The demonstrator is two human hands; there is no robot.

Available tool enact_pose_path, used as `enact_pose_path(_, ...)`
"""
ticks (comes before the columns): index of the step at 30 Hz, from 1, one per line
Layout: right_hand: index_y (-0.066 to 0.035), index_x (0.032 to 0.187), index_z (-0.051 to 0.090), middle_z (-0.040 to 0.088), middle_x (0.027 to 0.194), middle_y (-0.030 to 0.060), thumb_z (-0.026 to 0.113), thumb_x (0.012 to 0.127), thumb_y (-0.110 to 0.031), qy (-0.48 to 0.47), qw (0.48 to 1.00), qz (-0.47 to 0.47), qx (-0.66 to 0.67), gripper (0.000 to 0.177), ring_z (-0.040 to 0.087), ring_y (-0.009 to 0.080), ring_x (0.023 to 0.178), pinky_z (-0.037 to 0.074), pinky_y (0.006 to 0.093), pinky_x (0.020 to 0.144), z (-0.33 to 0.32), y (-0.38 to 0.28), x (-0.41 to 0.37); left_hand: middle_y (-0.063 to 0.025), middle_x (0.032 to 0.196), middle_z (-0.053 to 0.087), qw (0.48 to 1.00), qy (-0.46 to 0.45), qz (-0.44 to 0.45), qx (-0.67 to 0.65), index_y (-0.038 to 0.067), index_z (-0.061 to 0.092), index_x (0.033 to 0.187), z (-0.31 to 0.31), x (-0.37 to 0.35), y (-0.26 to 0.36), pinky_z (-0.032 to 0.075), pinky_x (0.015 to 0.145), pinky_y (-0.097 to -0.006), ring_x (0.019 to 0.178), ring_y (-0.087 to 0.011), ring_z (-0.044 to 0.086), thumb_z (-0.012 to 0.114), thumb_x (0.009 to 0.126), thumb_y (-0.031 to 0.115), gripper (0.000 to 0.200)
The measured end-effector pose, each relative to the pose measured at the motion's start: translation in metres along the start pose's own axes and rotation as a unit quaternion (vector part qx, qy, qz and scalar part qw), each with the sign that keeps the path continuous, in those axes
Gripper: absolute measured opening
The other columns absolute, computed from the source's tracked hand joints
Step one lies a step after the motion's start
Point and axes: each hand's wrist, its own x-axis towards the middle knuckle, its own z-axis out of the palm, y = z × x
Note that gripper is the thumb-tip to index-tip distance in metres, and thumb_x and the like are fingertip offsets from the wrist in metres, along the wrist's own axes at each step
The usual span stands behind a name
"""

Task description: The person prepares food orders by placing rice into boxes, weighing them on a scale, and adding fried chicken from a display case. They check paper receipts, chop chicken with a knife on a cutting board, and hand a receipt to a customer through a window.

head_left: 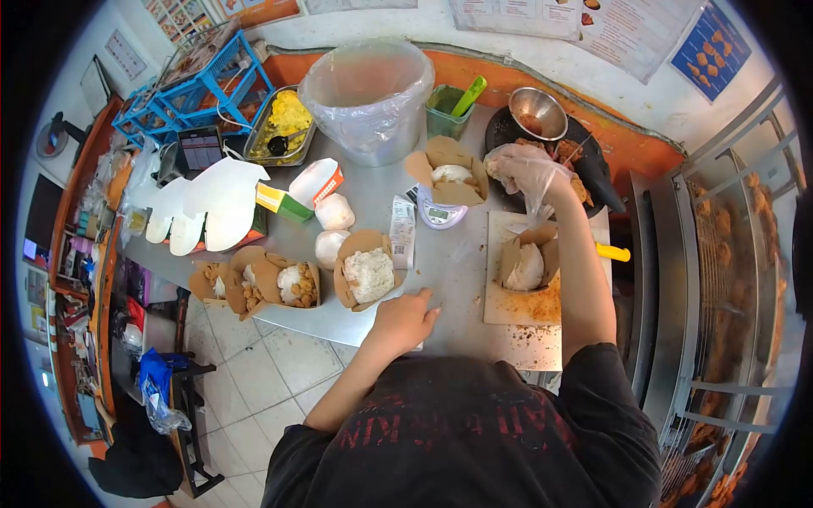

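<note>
My right hand (529, 172), in a loose clear plastic glove, reaches over a black round dish (500, 135) with brown food pieces (582, 188) in it. Its fingers are bunched together, and what they may hold is hidden. My left hand (405, 322) is bare at the table's near edge, index finger and thumb apart, holding nothing visible. Just left of it stands an open cardboard box with rice (369, 275). Below my right hand, another box of rice (525, 267) stands on a stained cutting board (508, 311). A third rice box (451, 174) sits on a small scale (444, 215).
Several filled boxes (296, 284) line the table's front left. Behind are wrapped white balls (335, 212), a receipt (402, 233), a plastic-lined bucket (364, 102) and a tray of yellow food (284, 127). A metal bowl (539, 113) tops the black dish; a yellow handle (613, 252) juts rightward.
</note>
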Motion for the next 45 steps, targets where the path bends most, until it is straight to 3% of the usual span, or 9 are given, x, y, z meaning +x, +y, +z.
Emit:
enact_pose_path(2, 0.000, 0.103, 0.062, 0.063, 0.081, 0.0066, 0.056, 0.079, -0.010, 0.069, 0.872, 0.179, 0.449, 0.027, 0.061, 0.0176, 0.070, 0.048, 0.0259, 0.062, 0.017, 0.005, -0.009, -0.0202, 0.082, 0.066, 1.000, -0.004, 0.001, 0.000, 0.003, 0.056, 0.109, 0.001, 0.002, 0.002, 0.047, 0.072, -0.0477, 0.082, -0.0376, 0.063, 0.053, 0.091, 0.032, 0.034)
enact_pose_path(12, -0.005, 0.076, 0.051, 0.049, 0.071, 0.0052, 0.051, 0.083, -0.001, 0.174, 0.566, 0.223, 0.774, 0.008, 0.048, 0.0184, 0.064, 0.041, 0.0279, 0.055, 0.036, -0.004, -0.028, -0.0188, 0.080, 0.065, 1.000, 0.004, 0.020, 0.010, 0.002, 0.055, 0.106, 0.003, 0.003, 0.004, 0.048, 0.071, -0.0466, 0.080, -0.0365, 0.064, 0.053, 0.091, 0.031, 0.033)
enact_pose_path(16, -0.004, 0.075, 0.054, 0.052, 0.069, 0.0067, 0.051, 0.083, -0.004, 0.139, 0.570, 0.125, 0.800, 0.009, 0.051, 0.0191, 0.063, 0.042, 0.0290, 0.056, 0.050, 0.022, -0.004, -0.0173, 0.085, 0.067, 1.000, -0.016, 0.001, 0.001, 0.005, 0.055, 0.118, -0.004, -0.004, 0.006, 0.048, 0.072, -0.0455, 0.084, -0.0349, 0.064, 0.052, 0.092, 0.034, 0.039)
enact_pose_path(18, -0.007, 0.073, 0.054, 0.045, 0.060, 0.0011, 0.050, 0.086, -0.016, 0.130, 0.854, 0.182, 0.470, 0.016, 0.044, 0.0146, 0.052, 0.036, 0.0248, 0.049, 0.058, 0.026, 0.015, -0.0166, 0.085, 0.067, 1.000, -0.011, 0.003, -0.022, 0.006, 0.055, 0.118, -0.006, -0.010, 0.005, 0.048, 0.072, -0.0453, 0.084, -0.0346, 0.064, 0.051, 0.092, 0.034, 0.039)
enact_pose_path(22, -0.003, 0.091, 0.055, 0.044, 0.058, 0.0009, 0.049, 0.087, -0.014, 0.171, 0.958, -0.028, 0.229, 0.012, 0.042, 0.0113, 0.050, 0.035, 0.0241, 0.047, 0.082, 0.066, 0.056, -0.0152, 0.085, 0.068, 0.999, 0.004, -0.002, -0.053, 0.007, 0.054, 0.119, -0.008, -0.021, 0.002, 0.048, 0.071, -0.0447, 0.083, -0.0335, 0.064, 0.051, 0.092, 0.035, 0.040)
enact_pose_path(27, -0.002, 0.106, 0.051, 0.056, 0.070, 0.0046, 0.053, 0.088, -0.010, 0.148, 0.830, 0.180, 0.506, 0.020, 0.049, 0.0101, 0.057, 0.042, 0.0249, 0.053, 0.033, -0.030, 0.025, -0.0153, 0.084, 0.068, 0.998, 0.013, -0.030, -0.046, 0.007, 0.055, 0.118, -0.001, -0.030, -0.001, 0.048, 0.070, -0.0438, 0.083, -0.0330, 0.065, 0.052, 0.091, 0.035, 0.039)
enact_pose_path(35, -0.002, 0.101, 0.064, 0.066, 0.090, 0.0190, 0.053, 0.089, -0.032, 0.079, 0.988, 0.132, -0.019, 0.034, 0.065, 0.0329, 0.086, 0.051, 0.0397, 0.076, 0.033, -0.045, 0.049, -0.0144, 0.084, 0.068, 0.999, 0.022, -0.025, -0.041, 0.008, 0.055, 0.118, 0.004, -0.030, 0.003, 0.049, 0.071, -0.0438, 0.082, -0.0331, 0.065, 0.052, 0.091, 0.034, 0.038)
enact_pose_path(42, -0.011, 0.106, 0.065, 0.065, 0.102, 0.0176, 0.047, 0.089, -0.033, -0.018, 0.984, 0.148, -0.093, 0.033, 0.063, 0.0356, 0.094, 0.050, 0.0420, 0.081, 0.001, -0.061, 0.031, -0.0197, 0.082, 0.066, 0.998, 0.036, -0.018, -0.056, 0.003, 0.055, 0.111, 0.001, -0.031, 0.001, 0.049, 0.068, -0.0468, 0.079, -0.0374, 0.064, 0.053, 0.091, 0.030, 0.034)
enact_pose_path(45, -0.013, 0.105, 0.065, 0.067, 0.099, 0.0153, 0.049, 0.088, -0.038, 0.132, 0.982, 0.114, 0.074, 0.035, 0.064, 0.0323, 0.094, 0.049, 0.0395, 0.082, -0.011, -0.057, 0.012, -0.0198, 0.082, 0.065, 0.998, 0.036, -0.018, -0.052, 0.003, 0.055, 0.111, 0.001, -0.029, -0.001, 0.049, 0.068, -0.0465, 0.079, -0.0372, 0.064, 0.053, 0.091, 0.029, 0.034)
